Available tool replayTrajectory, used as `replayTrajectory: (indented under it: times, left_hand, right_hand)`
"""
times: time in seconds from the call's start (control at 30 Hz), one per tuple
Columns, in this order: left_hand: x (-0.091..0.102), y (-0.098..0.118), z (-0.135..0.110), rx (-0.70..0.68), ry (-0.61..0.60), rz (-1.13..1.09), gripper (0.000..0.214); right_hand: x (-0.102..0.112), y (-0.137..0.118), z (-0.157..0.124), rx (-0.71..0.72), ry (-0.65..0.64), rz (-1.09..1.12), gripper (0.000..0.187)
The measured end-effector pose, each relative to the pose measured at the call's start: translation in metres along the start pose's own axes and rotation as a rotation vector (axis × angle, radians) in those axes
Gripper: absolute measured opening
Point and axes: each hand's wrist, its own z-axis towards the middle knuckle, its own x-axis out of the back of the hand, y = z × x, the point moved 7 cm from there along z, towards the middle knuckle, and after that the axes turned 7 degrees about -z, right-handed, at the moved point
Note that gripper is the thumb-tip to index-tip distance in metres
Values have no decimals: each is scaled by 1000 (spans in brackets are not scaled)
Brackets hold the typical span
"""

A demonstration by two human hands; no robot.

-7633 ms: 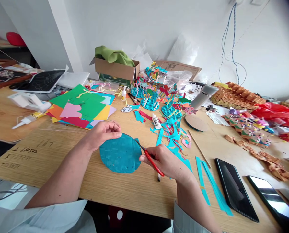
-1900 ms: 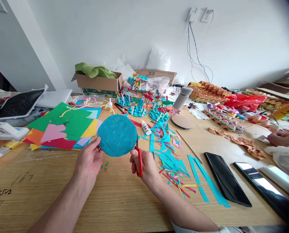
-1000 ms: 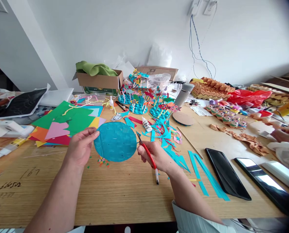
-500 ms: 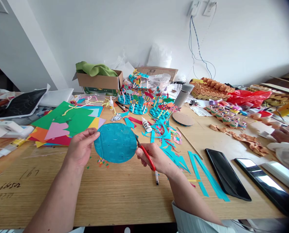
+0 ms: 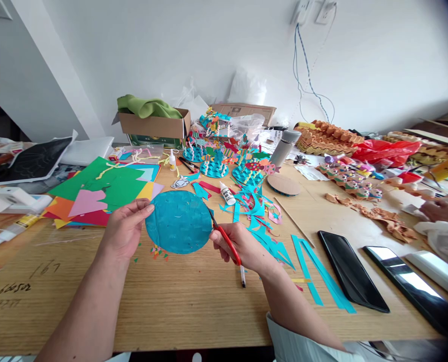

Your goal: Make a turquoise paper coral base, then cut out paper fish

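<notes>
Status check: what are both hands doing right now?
Left hand grips teal paper disc. Right hand holds red-handled scissors, blades at disc's rim. Teal scraps nearby.

I have the paper disc (image 5: 179,222) between the left hand (image 5: 124,231) and the right hand (image 5: 242,246), over the wooden table (image 5: 194,311). The paper stack (image 5: 107,186) lies left of them, the cardboard box (image 5: 152,128) behind it, a phone (image 5: 352,271) and a second phone (image 5: 408,286) to the right.
</notes>
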Motion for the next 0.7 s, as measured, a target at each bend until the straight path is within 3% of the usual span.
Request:
replayTrajectory:
  times: [0.33,0.7]
  left_hand:
    - [-2,3,-3,0,2,20,35]
    - [-4,-1,-2,55,-3,-2,34]
  right_hand:
    - [0,-1,-1,-71,-2,61,57]
    - [-2,-5,-2,27,-24,63,55]
